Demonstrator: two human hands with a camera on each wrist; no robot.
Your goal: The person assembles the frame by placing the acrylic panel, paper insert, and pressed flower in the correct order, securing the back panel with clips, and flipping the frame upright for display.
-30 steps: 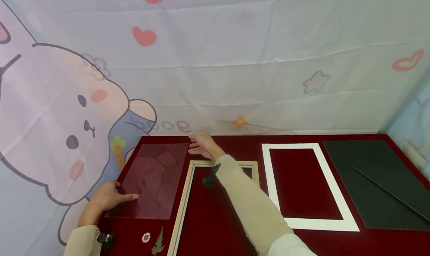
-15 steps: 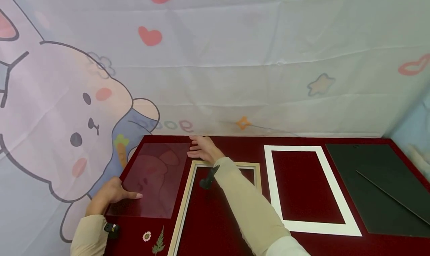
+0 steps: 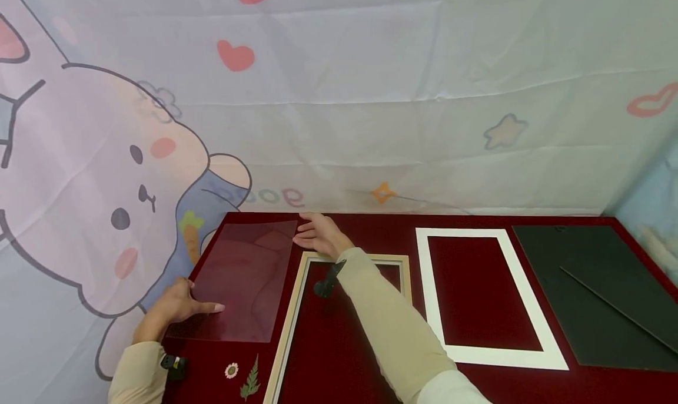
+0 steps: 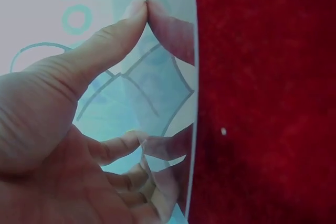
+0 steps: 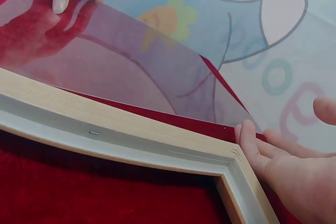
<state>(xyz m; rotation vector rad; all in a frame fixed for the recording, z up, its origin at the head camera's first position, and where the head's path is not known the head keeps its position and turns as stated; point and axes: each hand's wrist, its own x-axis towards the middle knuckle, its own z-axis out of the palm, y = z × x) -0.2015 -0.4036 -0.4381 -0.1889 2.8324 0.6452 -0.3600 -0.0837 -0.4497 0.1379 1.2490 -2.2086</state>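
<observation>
A clear, glossy rectangular sheet (image 3: 238,280) lies at the left of the dark red table. My left hand (image 3: 172,307) is at its left side, thumb laid over its top face and fingers at the edge. In the left wrist view, the thumb tip of the left hand (image 4: 68,93) meets its own reflection in the sheet (image 4: 173,93). At the sheet's far right corner is my right hand (image 3: 320,234), fingers extended. The right wrist view shows the fingertips of the right hand (image 5: 299,174) beside that corner, also close to a wooden frame (image 5: 105,116).
The wooden frame (image 3: 288,339) lies mid-table under the right forearm. Farther right lie a white mat (image 3: 505,357) and a black board (image 3: 609,274) with a thin rod (image 3: 617,310) on it. A small daisy (image 3: 231,370) and a green leaf sprig (image 3: 251,380) lie near the front.
The sheet has shifted slightly, its right edge a little leftward, and its reflections have changed. My right fingers have come closer to its corner. The left hand keeps its place on the sheet.
</observation>
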